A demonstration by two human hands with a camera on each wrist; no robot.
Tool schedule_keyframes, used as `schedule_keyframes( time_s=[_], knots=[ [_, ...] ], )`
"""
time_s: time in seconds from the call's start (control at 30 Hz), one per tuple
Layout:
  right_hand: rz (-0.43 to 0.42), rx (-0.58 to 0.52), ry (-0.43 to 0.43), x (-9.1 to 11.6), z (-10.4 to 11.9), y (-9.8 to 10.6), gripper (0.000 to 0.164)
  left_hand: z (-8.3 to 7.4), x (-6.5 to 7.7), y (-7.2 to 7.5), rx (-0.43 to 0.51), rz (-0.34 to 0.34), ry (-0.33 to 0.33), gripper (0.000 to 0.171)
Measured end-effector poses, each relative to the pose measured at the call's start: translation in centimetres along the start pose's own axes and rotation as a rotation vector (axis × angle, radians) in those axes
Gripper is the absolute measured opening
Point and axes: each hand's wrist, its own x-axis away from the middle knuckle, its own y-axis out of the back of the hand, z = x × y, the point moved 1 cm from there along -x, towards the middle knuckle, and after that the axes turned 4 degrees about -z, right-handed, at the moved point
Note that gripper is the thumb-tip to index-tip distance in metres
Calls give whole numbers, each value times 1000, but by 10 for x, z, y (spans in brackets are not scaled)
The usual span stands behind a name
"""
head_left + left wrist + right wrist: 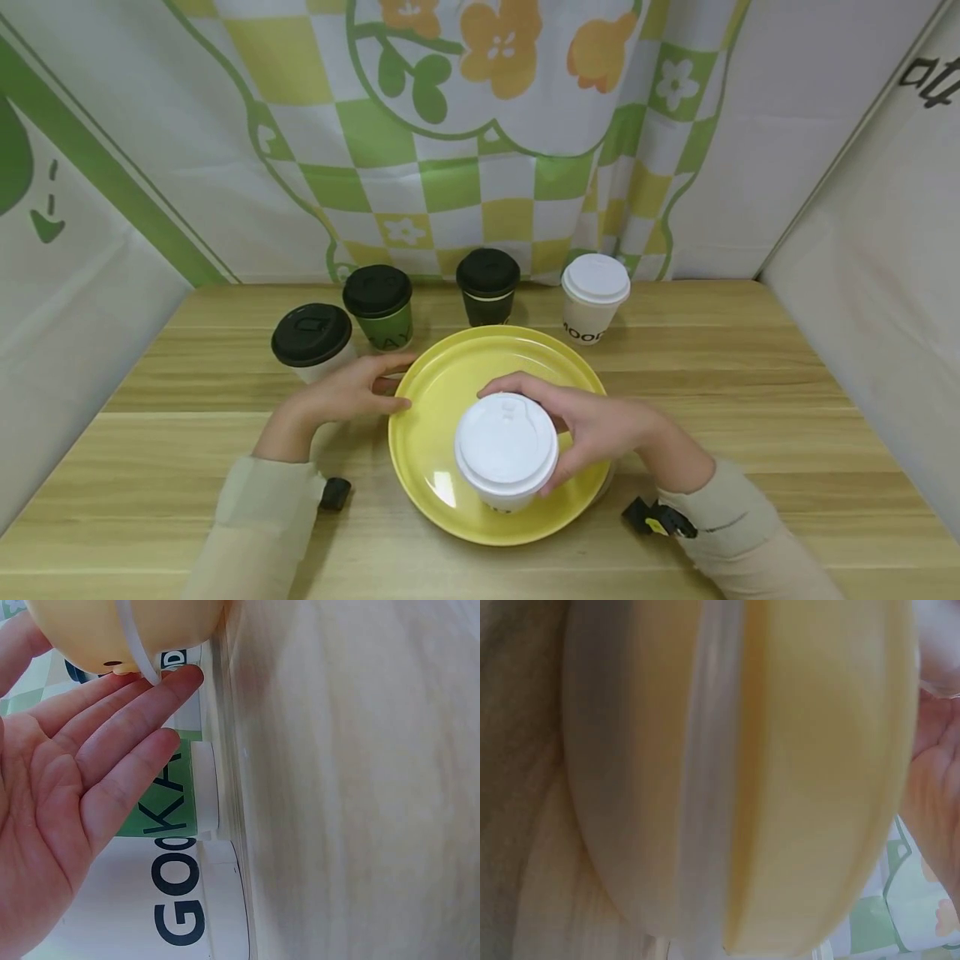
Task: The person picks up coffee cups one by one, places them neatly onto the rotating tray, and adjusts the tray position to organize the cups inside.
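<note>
In the head view my right hand (588, 421) grips a paper cup with a white lid (506, 442) from its right side. That cup is over the yellow round tray (427, 492); whether its base touches the tray cannot be told. My left hand (348, 392) is at the tray's left rim, thumb at the edge. In the left wrist view its fingers (142, 724) are mostly straight, with their tips against the tray's side. A pale band runs around the tray's side (825, 787), which fills much of the right wrist view and hides the cup.
Behind the tray stand a green cup with a black lid (386, 325), a dark cup (487, 308) and a white-lidded cup (588, 312). A white cup with a black lid (311, 337) stands by my left hand. A checkered curtain (480, 175) hangs at the table's back.
</note>
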Motion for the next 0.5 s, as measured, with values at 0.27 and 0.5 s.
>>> schedule_keyframes(
  time_s=[0.27,0.5],
  knots=[
    [47,-15,11,-2,-5,-2,96,1,0,0,3,-3,-1,69],
    [65,-10,1,-3,-7,-3,97,0,0,0,10,0,7,68]
  ],
)
